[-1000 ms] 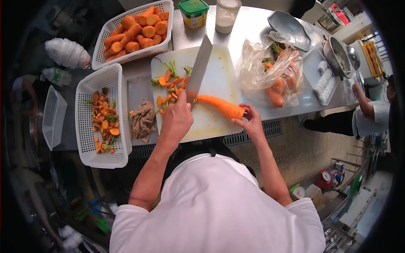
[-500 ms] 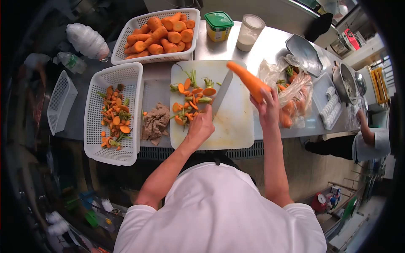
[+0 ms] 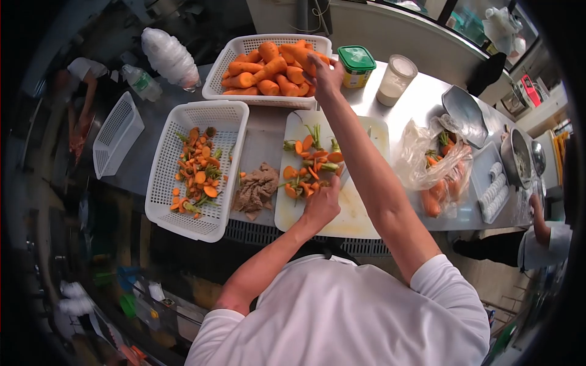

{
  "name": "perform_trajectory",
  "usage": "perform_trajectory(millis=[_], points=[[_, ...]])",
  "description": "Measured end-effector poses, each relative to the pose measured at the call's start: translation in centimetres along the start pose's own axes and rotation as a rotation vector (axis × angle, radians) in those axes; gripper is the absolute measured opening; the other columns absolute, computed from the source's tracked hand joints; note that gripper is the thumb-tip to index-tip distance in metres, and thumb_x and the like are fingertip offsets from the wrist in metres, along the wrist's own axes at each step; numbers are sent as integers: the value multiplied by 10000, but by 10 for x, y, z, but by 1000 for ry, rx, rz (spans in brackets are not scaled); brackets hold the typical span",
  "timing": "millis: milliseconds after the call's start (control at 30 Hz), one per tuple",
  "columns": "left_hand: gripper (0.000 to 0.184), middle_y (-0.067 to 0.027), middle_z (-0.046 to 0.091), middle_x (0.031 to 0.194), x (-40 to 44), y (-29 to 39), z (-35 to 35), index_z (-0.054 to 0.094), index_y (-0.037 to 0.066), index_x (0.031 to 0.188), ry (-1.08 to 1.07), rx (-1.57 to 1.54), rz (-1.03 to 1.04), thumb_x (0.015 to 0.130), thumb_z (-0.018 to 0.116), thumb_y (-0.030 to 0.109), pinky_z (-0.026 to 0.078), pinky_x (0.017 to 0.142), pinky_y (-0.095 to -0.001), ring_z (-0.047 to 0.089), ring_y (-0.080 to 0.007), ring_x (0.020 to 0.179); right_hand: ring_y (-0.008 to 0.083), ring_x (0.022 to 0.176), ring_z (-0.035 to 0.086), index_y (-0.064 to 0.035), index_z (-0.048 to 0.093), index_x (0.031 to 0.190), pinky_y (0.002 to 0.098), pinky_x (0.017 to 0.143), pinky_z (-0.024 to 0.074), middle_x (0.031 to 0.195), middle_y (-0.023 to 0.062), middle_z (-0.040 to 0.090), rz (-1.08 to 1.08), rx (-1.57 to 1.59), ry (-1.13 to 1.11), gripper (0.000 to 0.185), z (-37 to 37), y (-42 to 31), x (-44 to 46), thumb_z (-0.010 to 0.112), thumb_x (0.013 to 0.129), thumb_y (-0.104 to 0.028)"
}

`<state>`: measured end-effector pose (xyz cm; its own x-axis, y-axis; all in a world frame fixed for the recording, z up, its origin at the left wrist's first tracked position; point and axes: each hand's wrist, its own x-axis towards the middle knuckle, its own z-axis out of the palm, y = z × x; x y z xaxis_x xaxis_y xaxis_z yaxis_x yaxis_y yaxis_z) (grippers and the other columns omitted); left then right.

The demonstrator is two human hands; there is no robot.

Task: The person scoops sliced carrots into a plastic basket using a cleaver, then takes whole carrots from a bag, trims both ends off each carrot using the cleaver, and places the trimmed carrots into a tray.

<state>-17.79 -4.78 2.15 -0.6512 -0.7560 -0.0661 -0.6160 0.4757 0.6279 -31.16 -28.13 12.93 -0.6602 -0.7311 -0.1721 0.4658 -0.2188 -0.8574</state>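
My right hand reaches over the white basket of carrots at the back, its fingers around a large carrot lying against the pile. My left hand is closed around the handle of a knife above the white cutting board. Most of the blade is hidden behind my right forearm. Cut carrot tops with green stems and orange slices lie on the board beside my left hand. A second white basket to the left contains more trimmed carrot ends.
A crumpled brown cloth lies left of the board. Behind it stand a green-lidded tub and a clear container. At right are a plastic bag of carrots, a tray of white rolls and a metal bowl. Other people work on both sides.
My right hand has carried the carrot from above the board's right side to the back basket. My left hand stays over the board with the knife. The camera view has shifted.
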Motion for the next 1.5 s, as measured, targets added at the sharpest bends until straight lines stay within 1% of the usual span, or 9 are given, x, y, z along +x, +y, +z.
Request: perform_trajectory(millis=[200, 333, 600, 733, 933, 1100, 1267, 1367, 1500], points=[[489, -322, 637, 742, -1, -3, 2, 403, -100, 1276, 42, -42, 64, 804, 503, -24, 514, 668, -584, 652, -513, 745, 267, 1018, 652, -59, 301, 1545, 403, 797, 621, 1310, 184, 546, 189, 322, -568, 862, 21, 20, 67, 807, 871, -240], [483, -322, 642, 755, -1, -1, 1, 420, -102, 1265, 18, -31, 63, 796, 506, -23, 515, 683, -584, 654, -510, 756, 234, 1006, 648, -74, 280, 1582, 352, 844, 590, 1381, 179, 535, 80, -93, -447, 850, -21, 5, 61, 770, 901, -210], [371, -330, 644, 772, 6, -7, 3, 378, -30, 1237, -82, 42, -61, 930, 542, 98, 501, 718, -605, 643, -529, 787, 148, 905, 704, -19, 723, 1139, 282, 772, 583, 997, 81, 746, -483, -710, -335, 232, -219, -133, 28, 679, 946, -141], [316, -317, 663, 815, 8, 0, -5, 383, -24, 1167, -118, 15, -24, 897, 539, 25, 497, 734, -605, 644, -533, 818, 192, 815, 725, -45, 762, 980, 316, 752, 559, 877, 114, 754, -493, -1345, -73, 271, -334, -186, 36, 561, 800, -27], [276, -335, 635, 809, 8, -2, -6, 367, -12, 1151, -95, 15, -19, 947, 537, 64, 471, 709, -604, 620, -541, 810, 205, 805, 679, -51, 712, 906, 339, 726, 531, 806, 84, 703, -59, -1627, -551, 246, -427, -160, 25, 565, 733, 43], [292, -333, 633, 810, 7, 1, -5, 361, -15, 1170, -98, 45, -24, 947, 535, 60, 471, 699, -598, 616, -542, 805, 366, 856, 684, -40, 722, 893, 417, 743, 538, 894, 161, 723, -532, -1909, -295, 186, -464, -109, 18, 653, 720, -51], [281, -331, 629, 804, 5, 8, -6, 361, -14, 1159, -88, 59, -37, 949, 532, 60, 469, 705, -597, 615, -544, 813, 348, 875, 702, -57, 740, 803, 413, 750, 562, 929, 166, 737, 37, -2217, -678, 204, -448, -103, 60, 721, 638, -177], [262, -325, 635, 816, 3, 8, -6, 360, -9, 1139, -89, 66, -64, 952, 529, 61, 468, 722, -599, 619, -537, 829, 333, 869, 713, -83, 764, 812, 402, 748, 582, 906, 147, 744, 116, -2319, -572, 236, -438, -100, 51, 730, 609, -197], [251, -319, 646, 830, 2, 11, -9, 359, -8, 1119, -79, 51, -61, 952, 531, 67, 476, 738, -593, 627, -527, 842, 338, 924, 702, -67, 770, 926, 407, 792, 575, 924, 155, 737, -228, -2295, -471, 305, -456, -91, 45, 709, 638, -143]])
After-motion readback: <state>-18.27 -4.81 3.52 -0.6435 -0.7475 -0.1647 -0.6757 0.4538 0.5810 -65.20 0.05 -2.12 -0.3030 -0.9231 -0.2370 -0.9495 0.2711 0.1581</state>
